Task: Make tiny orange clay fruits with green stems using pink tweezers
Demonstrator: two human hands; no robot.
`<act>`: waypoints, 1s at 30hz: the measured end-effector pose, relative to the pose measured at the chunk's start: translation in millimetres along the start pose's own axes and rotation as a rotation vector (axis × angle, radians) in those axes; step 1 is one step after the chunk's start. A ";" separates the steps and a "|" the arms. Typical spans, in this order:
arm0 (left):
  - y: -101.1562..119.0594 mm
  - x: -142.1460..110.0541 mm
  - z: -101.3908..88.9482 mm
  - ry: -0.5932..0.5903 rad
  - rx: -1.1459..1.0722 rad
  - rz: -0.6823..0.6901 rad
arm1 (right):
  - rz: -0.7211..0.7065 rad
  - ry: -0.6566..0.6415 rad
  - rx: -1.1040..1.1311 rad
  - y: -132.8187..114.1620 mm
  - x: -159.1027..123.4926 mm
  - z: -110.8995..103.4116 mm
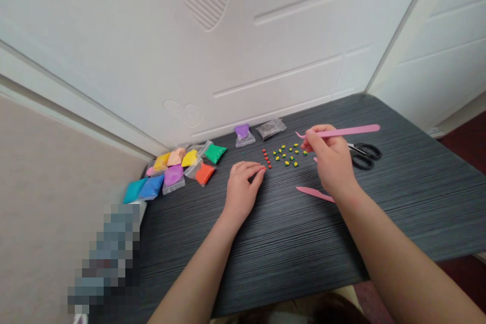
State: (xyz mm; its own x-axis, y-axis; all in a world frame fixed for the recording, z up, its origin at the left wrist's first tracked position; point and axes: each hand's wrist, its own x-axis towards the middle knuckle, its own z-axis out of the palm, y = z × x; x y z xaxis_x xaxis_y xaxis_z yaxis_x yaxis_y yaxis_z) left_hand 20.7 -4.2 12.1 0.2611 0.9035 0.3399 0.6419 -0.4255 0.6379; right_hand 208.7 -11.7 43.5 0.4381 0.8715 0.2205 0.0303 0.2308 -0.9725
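Note:
My right hand (331, 154) is closed around a pink modelling tool (351, 131), its thin hooked tip pointing left above the table. My left hand (243, 187) rests on the dark table, thumb and forefinger pinched together beside a short row of small red clay pieces (267, 160). Whatever is in that pinch is too small to make out. Between the two hands lie several tiny yellow-and-green clay pieces (287, 163) in loose rows. A second pink tool (313, 192) with a pointed blade lies partly hidden under my right wrist.
Black-handled scissors (362, 156) lie right of my right hand. Bags of coloured clay sit at the left, among them orange (205, 174), green (214, 153) and blue (151, 187). A purple bag (242, 133) and a grey-brown bag (271, 128) lie near the white panel (288, 66).

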 end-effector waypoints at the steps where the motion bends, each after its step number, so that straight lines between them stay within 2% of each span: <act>1: -1.0 0.0 1.6 -0.012 0.007 0.001 | 0.005 -0.002 -0.003 -0.5 -0.3 0.2; 6: -1.1 -0.9 8.0 -0.046 0.018 -0.002 | 0.009 -0.017 -0.025 -1.9 -1.5 2.0; 16: 1.5 -4.1 13.8 -0.100 0.206 0.049 | 0.003 -0.042 -0.008 3.0 -1.3 6.7; 22: -0.9 -4.9 15.6 -0.101 0.218 0.075 | -0.009 -0.042 -0.048 2.4 -2.1 5.8; 30: -1.6 -8.3 8.6 -0.060 0.213 0.057 | -0.008 -0.036 -0.033 6.0 -0.8 5.7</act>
State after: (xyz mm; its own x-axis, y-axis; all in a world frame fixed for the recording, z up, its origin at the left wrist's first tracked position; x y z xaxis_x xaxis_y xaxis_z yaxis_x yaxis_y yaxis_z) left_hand 23.7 -10.6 2.3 0.3397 0.8823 0.3257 0.7610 -0.4614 0.4561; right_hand 203.4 -8.5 37.9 0.4053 0.8848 0.2299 0.0638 0.2235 -0.9726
